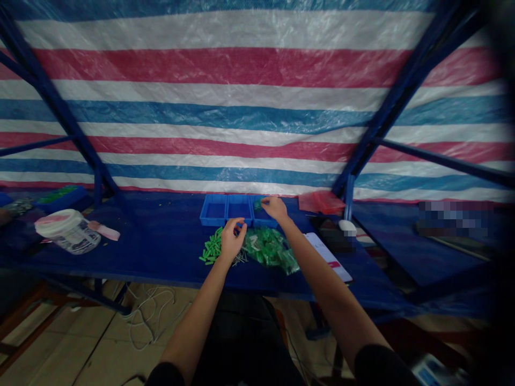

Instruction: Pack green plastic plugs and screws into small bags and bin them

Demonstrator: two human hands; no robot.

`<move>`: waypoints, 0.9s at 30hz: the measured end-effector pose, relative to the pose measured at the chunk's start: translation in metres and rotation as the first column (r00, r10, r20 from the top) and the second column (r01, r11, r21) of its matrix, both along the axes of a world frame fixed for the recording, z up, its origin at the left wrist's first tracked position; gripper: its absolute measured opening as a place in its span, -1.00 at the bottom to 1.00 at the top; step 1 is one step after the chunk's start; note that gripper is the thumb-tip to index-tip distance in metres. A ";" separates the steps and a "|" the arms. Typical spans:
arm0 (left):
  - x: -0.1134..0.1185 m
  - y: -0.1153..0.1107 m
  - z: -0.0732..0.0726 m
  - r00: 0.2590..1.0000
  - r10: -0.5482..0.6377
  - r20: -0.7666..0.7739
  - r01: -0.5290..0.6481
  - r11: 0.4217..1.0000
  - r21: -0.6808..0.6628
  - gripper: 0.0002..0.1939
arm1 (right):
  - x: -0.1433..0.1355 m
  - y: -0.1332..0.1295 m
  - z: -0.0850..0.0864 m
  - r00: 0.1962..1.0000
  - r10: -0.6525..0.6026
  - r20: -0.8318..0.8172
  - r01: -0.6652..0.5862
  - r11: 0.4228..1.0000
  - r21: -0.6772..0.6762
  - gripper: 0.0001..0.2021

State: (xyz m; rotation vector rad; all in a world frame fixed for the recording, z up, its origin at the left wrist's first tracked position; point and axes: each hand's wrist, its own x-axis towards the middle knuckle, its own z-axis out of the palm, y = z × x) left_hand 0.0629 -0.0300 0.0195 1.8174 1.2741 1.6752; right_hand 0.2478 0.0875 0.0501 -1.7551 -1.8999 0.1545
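My right hand (276, 208) reaches over the right one of three blue bins (213, 221), its fingers pinched together. Whatever is between its fingertips is too small to make out. Just beside them, a small green thing (257, 205) shows inside that bin. My left hand (232, 239) hovers in front of the middle bin, fingers curved and a gap between thumb and forefinger. Green wall plugs (212, 247) lie in a heap to its left. Grey screws (241, 257) are partly hidden behind it. Between my arms rests a green plastic bag (269, 247) with small pieces in it.
A white bucket (70, 233) stands on the blue table at the left. To the right lie a clipboard with paper (328, 257), a red plastic bag (321, 202) and a white rounded object (347, 227). Blue frame posts and a striped sheet close off the back.
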 end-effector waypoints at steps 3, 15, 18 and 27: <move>-0.001 -0.003 0.002 1.000 0.021 0.016 -0.021 1.000 -0.006 -0.82 | -0.004 0.004 -0.001 0.986 0.030 0.163 -0.033 0.999 0.018 -0.76; -0.008 -0.002 0.006 0.990 0.059 0.126 -0.055 0.998 -0.035 -0.80 | -0.009 -0.005 0.012 0.918 0.106 0.383 -0.113 0.994 -0.005 -0.70; -0.009 -0.003 0.006 0.987 0.050 0.151 -0.044 0.998 -0.041 -0.80 | -0.006 -0.020 0.017 0.962 0.102 0.253 -0.128 0.988 0.088 -0.70; -0.010 0.008 -0.002 0.922 -0.052 0.384 0.119 0.981 -0.152 -0.75 | 0.019 -0.109 -0.002 0.995 0.077 -0.067 -0.054 0.954 0.296 -0.79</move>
